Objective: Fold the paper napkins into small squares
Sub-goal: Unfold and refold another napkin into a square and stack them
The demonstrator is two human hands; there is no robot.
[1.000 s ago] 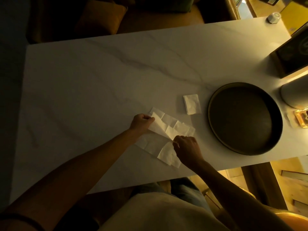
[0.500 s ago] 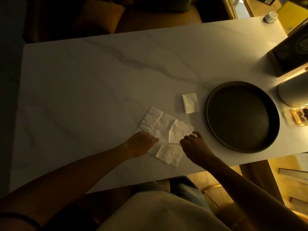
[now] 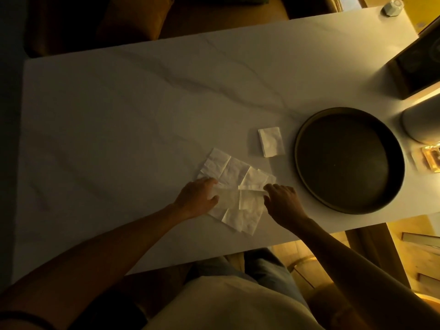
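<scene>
A white paper napkin (image 3: 234,173), creased into squares, lies spread open on the marble table (image 3: 119,129) near its front edge. My left hand (image 3: 197,198) rests on the napkin's left part with its fingers fairly straight, pressing it down. At the napkin's right side, the curled fingers of my right hand (image 3: 283,201) pinch a thin raised strip of paper along the middle crease. A napkin folded into a small square (image 3: 271,142) lies apart from them, further back and to the right.
A round dark tray (image 3: 309,186) sits right of the napkins, close to my right hand. A dark box (image 3: 419,67), a pale rounded object (image 3: 421,125) and a small glass item (image 3: 428,160) crowd the right edge. A small white object (image 3: 392,7) sits far back.
One second ago both hands held the napkin partly folded over. It has since been laid out open, and both hands have come to its middle, the left pressing, the right lifting a strip.
</scene>
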